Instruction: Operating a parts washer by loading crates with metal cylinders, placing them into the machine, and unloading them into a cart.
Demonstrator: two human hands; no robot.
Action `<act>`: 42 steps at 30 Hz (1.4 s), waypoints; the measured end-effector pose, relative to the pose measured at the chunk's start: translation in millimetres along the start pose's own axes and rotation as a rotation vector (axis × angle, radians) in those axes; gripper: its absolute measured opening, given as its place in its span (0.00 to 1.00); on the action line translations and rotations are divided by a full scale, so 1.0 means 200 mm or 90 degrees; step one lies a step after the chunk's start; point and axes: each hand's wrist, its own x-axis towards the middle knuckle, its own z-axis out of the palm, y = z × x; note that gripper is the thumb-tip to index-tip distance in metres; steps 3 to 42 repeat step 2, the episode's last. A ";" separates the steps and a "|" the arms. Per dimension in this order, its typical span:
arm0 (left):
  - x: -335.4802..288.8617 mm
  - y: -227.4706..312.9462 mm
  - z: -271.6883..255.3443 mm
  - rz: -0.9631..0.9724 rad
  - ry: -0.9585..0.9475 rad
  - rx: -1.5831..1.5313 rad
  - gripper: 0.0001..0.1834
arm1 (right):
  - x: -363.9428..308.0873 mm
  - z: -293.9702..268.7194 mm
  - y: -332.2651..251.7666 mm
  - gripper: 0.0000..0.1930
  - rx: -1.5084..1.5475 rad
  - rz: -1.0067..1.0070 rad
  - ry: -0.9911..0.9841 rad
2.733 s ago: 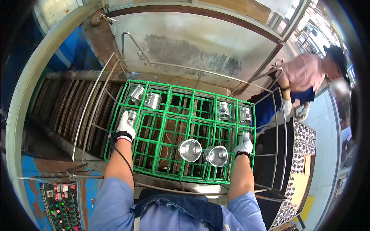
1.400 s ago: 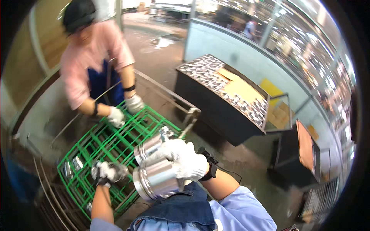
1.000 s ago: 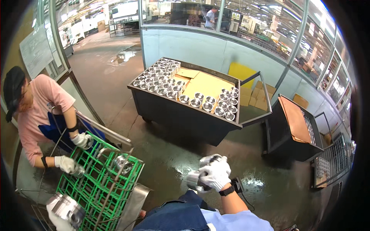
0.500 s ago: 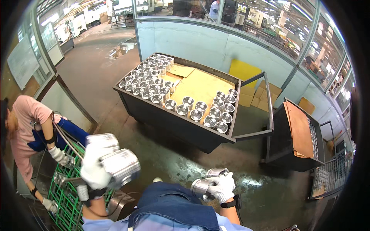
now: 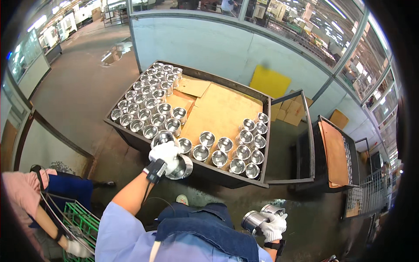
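Observation:
My left hand (image 5: 165, 156), in a white glove, is over the near left edge of the dark metal cart (image 5: 144, 146). It is closed on two shiny metal pistons, an upper piston (image 5: 163, 137) and a lower piston (image 5: 182, 169). My right hand (image 5: 275, 227), also gloved, is low on the right, short of the cart. Its fingers grip two more pistons, one piston (image 5: 252, 221) on its left and another piston (image 5: 274, 210) beyond it. Rows of similar pistons (image 5: 151, 103) stand in the cart's left part. Several more pistons (image 5: 244, 137) stand along its near and right sides.
Brown cardboard (image 5: 227, 105) lines the cart's middle. The cart's handle frame (image 5: 310, 139) juts right, towards a second cart (image 5: 301, 166) topped with brown sheets (image 5: 335, 153). At lower left, a co-worker's gloved hand (image 5: 79, 248) is at a green wire crate (image 5: 76, 216).
My left hand has swung up and right with its two pistons, from beside the green crate to the cart's near edge. My right hand has shifted slightly right and down, still holding its pistons.

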 end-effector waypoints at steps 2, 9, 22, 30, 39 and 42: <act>0.22 -0.05 0.01 0.064 -0.141 0.060 0.20 | 0.08 0.01 -0.05 0.13 -0.012 0.058 -0.003; 0.22 -0.05 0.01 0.064 -0.141 0.060 0.20 | 0.08 0.01 -0.05 0.13 -0.012 0.058 -0.003; 0.22 -0.05 0.01 0.064 -0.141 0.060 0.20 | 0.08 0.01 -0.05 0.13 -0.012 0.058 -0.003; 0.22 -0.05 0.01 0.064 -0.141 0.060 0.20 | 0.08 0.01 -0.05 0.13 -0.012 0.058 -0.003; 0.22 -0.05 0.01 0.064 -0.141 0.060 0.20 | 0.08 0.01 -0.05 0.13 -0.012 0.058 -0.003; 0.22 -0.05 0.01 0.064 -0.141 0.060 0.20 | 0.08 0.01 -0.05 0.13 -0.012 0.058 -0.003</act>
